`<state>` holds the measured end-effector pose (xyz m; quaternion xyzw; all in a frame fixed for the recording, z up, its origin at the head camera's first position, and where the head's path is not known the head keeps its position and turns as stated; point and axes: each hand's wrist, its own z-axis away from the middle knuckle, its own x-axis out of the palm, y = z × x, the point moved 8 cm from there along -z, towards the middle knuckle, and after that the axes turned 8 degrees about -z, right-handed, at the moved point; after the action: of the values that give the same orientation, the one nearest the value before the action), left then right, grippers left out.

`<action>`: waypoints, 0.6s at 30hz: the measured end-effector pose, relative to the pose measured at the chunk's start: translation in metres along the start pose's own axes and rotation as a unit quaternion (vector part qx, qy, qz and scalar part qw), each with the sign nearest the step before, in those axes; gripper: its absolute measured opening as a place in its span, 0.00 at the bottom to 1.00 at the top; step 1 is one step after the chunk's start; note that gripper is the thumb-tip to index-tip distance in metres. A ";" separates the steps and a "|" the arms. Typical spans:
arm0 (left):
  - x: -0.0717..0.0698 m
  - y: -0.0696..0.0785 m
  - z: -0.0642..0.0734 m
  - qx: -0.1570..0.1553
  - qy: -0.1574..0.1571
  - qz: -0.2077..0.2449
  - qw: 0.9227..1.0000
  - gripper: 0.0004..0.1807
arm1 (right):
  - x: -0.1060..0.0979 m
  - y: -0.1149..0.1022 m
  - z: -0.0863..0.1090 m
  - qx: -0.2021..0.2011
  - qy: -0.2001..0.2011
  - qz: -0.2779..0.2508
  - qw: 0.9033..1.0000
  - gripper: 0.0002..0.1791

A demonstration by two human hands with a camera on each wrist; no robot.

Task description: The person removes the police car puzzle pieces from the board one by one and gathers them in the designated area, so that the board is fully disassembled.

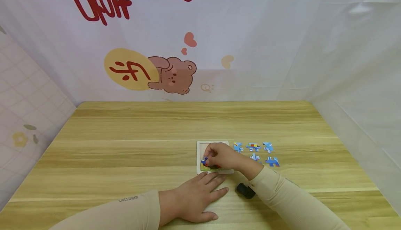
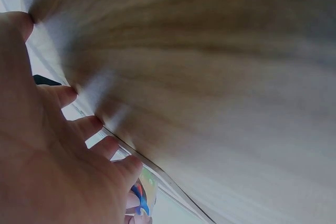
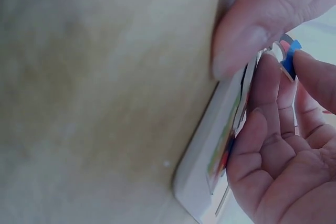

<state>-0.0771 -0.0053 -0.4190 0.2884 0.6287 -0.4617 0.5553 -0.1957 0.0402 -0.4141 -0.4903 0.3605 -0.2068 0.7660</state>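
A small blue puzzle piece (image 1: 204, 161) was at the right hand's fingertips, over the left part of a white-rimmed tray (image 1: 198, 153) just right of centre in the lower half of the head view. The right hand (image 1: 223, 156) was nearly closed, pinching the piece between thumb and finger, probably by its edge so that it could be turned and lowered neatly. Green-printed pieces (image 1: 205, 167) lay along the tray's lower edge; the knuckles hid much of the rest, so how far it was filled could not be told. The left hand (image 1: 198, 197), below, lay palm down with its fingers spread and gripped nothing; its fingertips were at the tray's near edge, perhaps to keep it from sliding. To the right, loose pieces (image 1: 268, 147) were set out in two rows, likely spaced for easy picking, though the right wrist covered part of the lower row. A black object (image 1: 245, 190) sat beneath that wrist, partly behind the sleeve (image 1: 282, 191). The wooden table (image 1: 125, 153) stretched out beyond, up to a white cloth (image 1: 250, 31) printed with a bear (image 1: 177, 77) in the upper half.
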 end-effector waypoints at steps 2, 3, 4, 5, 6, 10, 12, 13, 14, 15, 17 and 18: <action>0.000 0.000 0.000 -0.001 0.000 0.000 1.000 0.37 | 0.000 -0.001 0.000 -0.002 -0.001 -0.005 1.000 0.03; 0.000 0.000 0.000 -0.001 0.000 0.000 1.000 0.37 | 0.000 -0.001 0.001 -0.002 -0.001 -0.008 1.000 0.02; 0.000 0.000 0.000 -0.001 -0.001 -0.001 1.000 0.37 | 0.000 -0.002 0.001 -0.002 -0.001 -0.009 1.000 0.02; 0.000 0.000 0.000 -0.001 -0.001 -0.002 1.000 0.37 | 0.000 -0.002 0.001 -0.002 -0.001 -0.012 1.000 0.02; 0.000 0.000 0.000 -0.001 -0.001 -0.002 1.000 0.37 | 0.000 -0.002 0.001 -0.003 -0.001 -0.013 1.000 0.03; 0.000 0.000 0.000 0.000 0.001 -0.003 1.000 0.37 | 0.000 -0.001 0.000 -0.002 -0.002 -0.019 1.000 0.03; 0.000 0.000 0.000 0.001 0.001 -0.002 1.000 0.37 | -0.001 -0.001 -0.001 -0.001 -0.001 -0.020 1.000 0.03; 0.000 0.000 0.000 0.001 0.001 -0.002 1.000 0.37 | -0.001 0.000 -0.001 0.000 0.000 -0.021 1.000 0.03; 0.000 0.000 0.000 0.001 0.001 -0.002 1.000 0.37 | -0.001 0.000 -0.001 0.000 0.001 -0.022 1.000 0.03; 0.000 0.000 0.000 0.001 0.000 -0.001 1.000 0.37 | -0.002 0.000 -0.001 0.000 0.001 -0.022 1.000 0.03; 0.000 0.000 0.000 0.001 -0.001 -0.001 1.000 0.37 | -0.002 0.000 -0.001 0.000 0.003 -0.024 1.000 0.03; 0.000 0.000 0.000 0.001 -0.001 -0.001 1.000 0.37 | -0.003 0.000 0.000 -0.001 0.004 -0.026 1.000 0.04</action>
<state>-0.0772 -0.0052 -0.4192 0.2877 0.6280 -0.4629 0.5554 -0.1977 0.0415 -0.4129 -0.4994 0.3507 -0.2281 0.7587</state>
